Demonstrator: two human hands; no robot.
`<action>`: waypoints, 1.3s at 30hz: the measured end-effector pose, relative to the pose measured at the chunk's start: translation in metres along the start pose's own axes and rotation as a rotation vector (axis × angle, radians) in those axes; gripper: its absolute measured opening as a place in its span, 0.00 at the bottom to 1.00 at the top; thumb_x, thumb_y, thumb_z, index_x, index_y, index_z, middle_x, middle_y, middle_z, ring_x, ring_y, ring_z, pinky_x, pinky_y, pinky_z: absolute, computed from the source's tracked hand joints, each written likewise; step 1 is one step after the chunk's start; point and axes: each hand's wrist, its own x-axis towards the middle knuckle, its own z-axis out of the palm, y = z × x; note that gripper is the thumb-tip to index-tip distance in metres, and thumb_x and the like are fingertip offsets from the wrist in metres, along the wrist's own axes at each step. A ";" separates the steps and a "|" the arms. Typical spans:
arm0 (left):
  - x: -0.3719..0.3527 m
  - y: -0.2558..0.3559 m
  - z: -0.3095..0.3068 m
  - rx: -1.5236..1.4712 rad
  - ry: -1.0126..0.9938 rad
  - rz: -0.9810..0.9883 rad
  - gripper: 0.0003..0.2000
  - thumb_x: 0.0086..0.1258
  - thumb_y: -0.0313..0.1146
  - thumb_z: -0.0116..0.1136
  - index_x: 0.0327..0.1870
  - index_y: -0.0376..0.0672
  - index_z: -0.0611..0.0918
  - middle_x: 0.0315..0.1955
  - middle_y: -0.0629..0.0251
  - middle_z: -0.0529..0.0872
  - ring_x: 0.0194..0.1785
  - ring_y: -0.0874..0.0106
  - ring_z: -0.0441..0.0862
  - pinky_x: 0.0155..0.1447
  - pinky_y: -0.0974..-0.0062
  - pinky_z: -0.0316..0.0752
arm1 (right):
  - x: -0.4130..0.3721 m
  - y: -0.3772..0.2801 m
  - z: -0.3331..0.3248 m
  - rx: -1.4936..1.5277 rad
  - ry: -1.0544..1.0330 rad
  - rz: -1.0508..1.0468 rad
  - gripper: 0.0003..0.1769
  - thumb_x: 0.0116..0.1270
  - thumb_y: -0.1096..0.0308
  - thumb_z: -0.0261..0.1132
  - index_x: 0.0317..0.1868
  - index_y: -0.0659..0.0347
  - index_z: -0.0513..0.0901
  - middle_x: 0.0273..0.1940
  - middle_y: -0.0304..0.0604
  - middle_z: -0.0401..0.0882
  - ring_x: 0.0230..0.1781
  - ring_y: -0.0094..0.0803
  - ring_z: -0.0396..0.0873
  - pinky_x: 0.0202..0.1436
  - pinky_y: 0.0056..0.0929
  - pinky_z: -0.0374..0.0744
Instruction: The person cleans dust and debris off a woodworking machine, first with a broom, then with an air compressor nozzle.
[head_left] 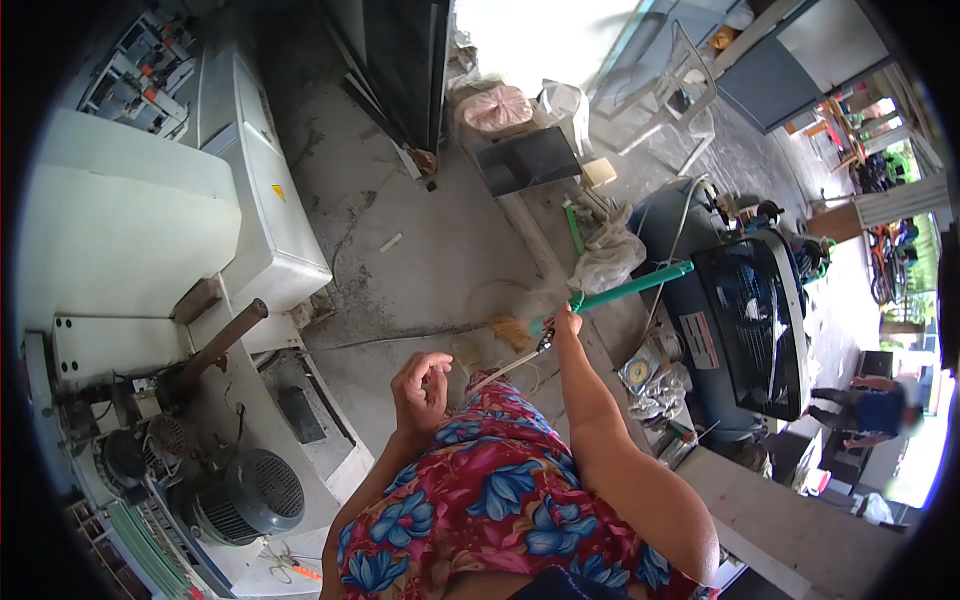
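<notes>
My right hand (567,322) is wrapped round a green tube-shaped tool (635,286), its long end pointing right toward the dark tank. Just below that hand, a metal fitting (545,342) joins a pale hose (497,374) that runs down toward my floral clothing (500,480). My left hand (422,390) hovers in front of my body with its fingers curled in, and nothing shows in them. Beyond the hands, a tan patch or bundle (511,331) lies on the floor.
A machine with a motor (262,492) and an upright rod (225,345) stands at left, beside a white cabinet (265,220). To the right are a blue-grey tank (700,390), a dial gauge or scale (636,374) and plastic bags (610,258). A person (868,412) is farther right.
</notes>
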 end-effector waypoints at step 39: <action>-0.002 -0.008 -0.002 -0.016 -0.028 -0.109 0.06 0.61 0.20 0.48 0.33 0.38 0.79 0.24 0.61 0.79 0.27 0.68 0.78 0.31 0.76 0.72 | -0.117 -0.101 0.107 -0.289 -0.792 -0.546 0.23 0.70 0.45 0.49 0.40 0.59 0.74 0.34 0.35 0.81 0.35 0.22 0.79 0.22 0.25 0.73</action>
